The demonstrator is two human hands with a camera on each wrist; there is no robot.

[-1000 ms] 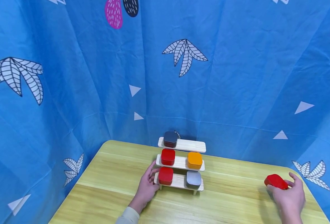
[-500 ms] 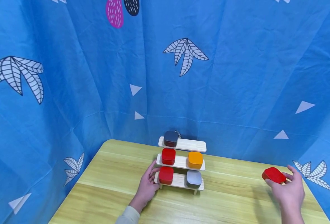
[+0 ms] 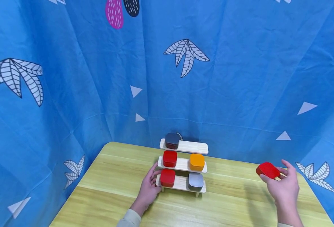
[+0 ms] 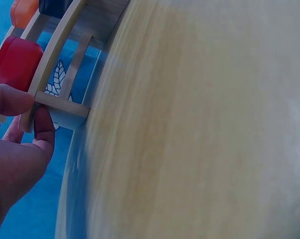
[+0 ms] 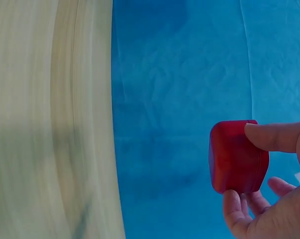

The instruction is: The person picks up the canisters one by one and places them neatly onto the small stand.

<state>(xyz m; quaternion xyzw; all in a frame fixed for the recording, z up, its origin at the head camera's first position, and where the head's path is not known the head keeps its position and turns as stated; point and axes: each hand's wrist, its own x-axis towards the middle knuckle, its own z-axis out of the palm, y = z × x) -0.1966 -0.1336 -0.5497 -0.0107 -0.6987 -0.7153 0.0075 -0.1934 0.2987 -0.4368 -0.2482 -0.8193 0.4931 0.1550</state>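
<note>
A small three-tier wooden stand stands on the table. My left hand pinches the left end of its lowest tier between thumb and fingers, as the left wrist view shows. Off to the right, my right hand holds a red rounded-square box above the table, tilted. In the right wrist view the thumb lies on one side of this red box and the fingertips on the opposite side.
On the stand are a dark navy box on top, a red box and an orange box in the middle, and a red box and a grey box below. A blue patterned curtain hangs behind the table.
My right hand has risen and moved left with the red box, carrying it higher over the table. My left hand and the stand have stayed put.
</note>
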